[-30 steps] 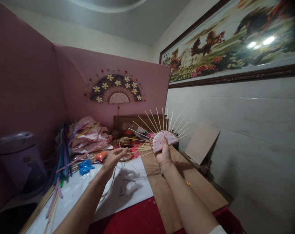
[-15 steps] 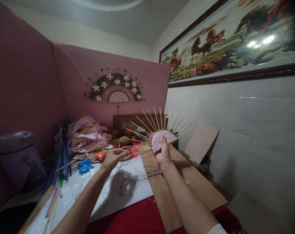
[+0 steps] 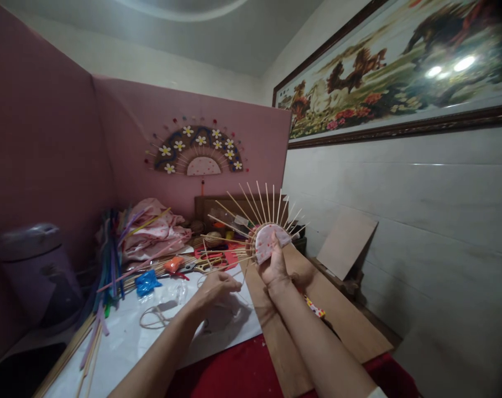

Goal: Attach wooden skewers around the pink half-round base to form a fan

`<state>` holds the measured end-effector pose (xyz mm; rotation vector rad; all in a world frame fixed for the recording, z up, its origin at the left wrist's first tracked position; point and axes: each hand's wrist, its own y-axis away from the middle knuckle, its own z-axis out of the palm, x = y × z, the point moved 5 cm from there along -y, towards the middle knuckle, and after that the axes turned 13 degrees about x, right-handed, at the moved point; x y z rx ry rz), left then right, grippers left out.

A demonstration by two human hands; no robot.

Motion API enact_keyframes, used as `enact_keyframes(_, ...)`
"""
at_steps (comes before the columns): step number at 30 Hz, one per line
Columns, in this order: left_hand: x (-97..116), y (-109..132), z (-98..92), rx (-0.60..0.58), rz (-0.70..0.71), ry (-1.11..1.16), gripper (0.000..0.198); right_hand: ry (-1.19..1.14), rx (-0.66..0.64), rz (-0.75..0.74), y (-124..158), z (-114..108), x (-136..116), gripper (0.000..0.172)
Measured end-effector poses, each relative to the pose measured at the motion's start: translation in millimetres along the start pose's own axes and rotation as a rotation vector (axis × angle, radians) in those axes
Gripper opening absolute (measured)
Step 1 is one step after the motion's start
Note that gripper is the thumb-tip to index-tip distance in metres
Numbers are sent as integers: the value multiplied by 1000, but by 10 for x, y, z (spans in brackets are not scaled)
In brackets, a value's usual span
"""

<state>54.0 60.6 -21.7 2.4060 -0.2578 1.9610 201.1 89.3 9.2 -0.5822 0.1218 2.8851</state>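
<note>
A half-round fan frame [image 3: 267,243], pink spotted cloth at its middle and thin sticks fanning out, is held up over the table. My right hand [image 3: 273,268] grips it from below, thumb on the cloth and fingers behind. Twine is woven along the cloth's curved edge between the sticks. Lower left of the frame, my left hand [image 3: 221,284] is closed in a pinch on the twine [image 3: 243,272], which runs up to the frame. Loose twine [image 3: 153,318] lies looped on the white sheet [image 3: 234,337].
Scissors [image 3: 205,267], a blue packet [image 3: 146,283], an orange packet [image 3: 174,264], pink cloth [image 3: 151,232] and coloured strips [image 3: 110,260] lie left. Brown cardboard [image 3: 338,309] is under my right arm. A finished flowered fan [image 3: 199,146] hangs on the pink panel.
My left hand has moved right and down, closer to my right hand. The fan frame has turned and shifted slightly left. The scissors and the twine loops now show.
</note>
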Motion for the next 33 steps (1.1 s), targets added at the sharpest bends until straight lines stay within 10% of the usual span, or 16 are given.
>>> enact_keyframes(8,-47,54,238,75,89,-93,22,37,-110,123,143,104,190,33)
enact_keyframes(17,74,52,13,377,358,-109,17,41,-74,55,167,113,209,31)
enact_keyframes(24,178,133,179,208,145,596,27,25,-45,-30,125,105,192,30)
enact_keyframes(33,97,108,175,281,-76,776,23,44,-15,4,131,80,302,35)
